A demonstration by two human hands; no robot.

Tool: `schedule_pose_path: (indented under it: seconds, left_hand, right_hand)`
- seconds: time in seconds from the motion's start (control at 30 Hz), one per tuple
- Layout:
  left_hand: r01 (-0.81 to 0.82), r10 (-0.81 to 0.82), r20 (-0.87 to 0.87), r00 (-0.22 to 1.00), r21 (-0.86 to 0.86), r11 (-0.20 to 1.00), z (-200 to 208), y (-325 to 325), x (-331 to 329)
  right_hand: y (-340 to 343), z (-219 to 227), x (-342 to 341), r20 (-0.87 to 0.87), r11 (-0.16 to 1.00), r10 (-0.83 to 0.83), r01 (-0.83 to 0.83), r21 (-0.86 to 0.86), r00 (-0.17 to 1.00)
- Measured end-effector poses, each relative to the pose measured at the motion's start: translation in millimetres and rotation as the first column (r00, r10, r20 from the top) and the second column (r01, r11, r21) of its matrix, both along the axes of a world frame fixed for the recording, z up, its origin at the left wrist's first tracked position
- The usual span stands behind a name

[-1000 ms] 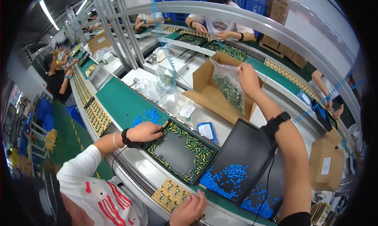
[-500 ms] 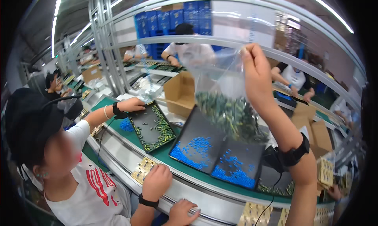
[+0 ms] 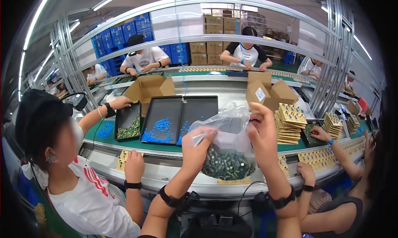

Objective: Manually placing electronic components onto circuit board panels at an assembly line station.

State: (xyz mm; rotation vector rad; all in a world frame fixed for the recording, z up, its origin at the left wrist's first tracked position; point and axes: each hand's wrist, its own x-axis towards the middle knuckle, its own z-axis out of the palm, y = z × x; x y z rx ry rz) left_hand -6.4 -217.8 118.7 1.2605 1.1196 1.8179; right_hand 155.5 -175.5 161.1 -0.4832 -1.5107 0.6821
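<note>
The left hand (image 3: 198, 143) and right hand (image 3: 262, 134) each pinch one side of the mouth of a clear, crinkled plastic bag (image 3: 227, 149). This keeps the bag spread open above the near edge of the bench (image 3: 124, 143). Small dark green cylinders (image 3: 226, 165) weigh down the bottom. Flat black trays (image 3: 179, 113) with blue beads (image 3: 157, 130) lie beyond.

A plastic bag (image 3: 227, 149) hangs between the left hand (image 3: 198, 144) and the right hand (image 3: 262, 132), above the near edge of the tabletop (image 3: 124, 143). Behind it, two flat trays (image 3: 179, 118) lie side by side. Left of them sits a smaller tray (image 3: 128, 123), with an open carton (image 3: 150, 89) behind. Stacked component boards (image 3: 290, 121) stand to the right.
</note>
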Motion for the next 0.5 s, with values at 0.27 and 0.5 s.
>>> schedule_pose_path:
  seconds: [0.27, 0.5]
  left_hand:
    - [0.155, -0.139, -0.238, 0.961, 0.050, 0.987, 4.2, 36.2, 42.4]
    - [0.108, -0.150, -0.341, 0.928, -0.139, 0.984, -36.8, 28.1, -8.6]
  right_hand:
    - [6.2, -59.2, 38.8, 0.249, 0.950, -0.139, 0.200, -0.239, 0.959]
    - [22.7, -91.8, 4.0, 0.292, 0.934, -0.241, 0.303, -0.189, 0.926]
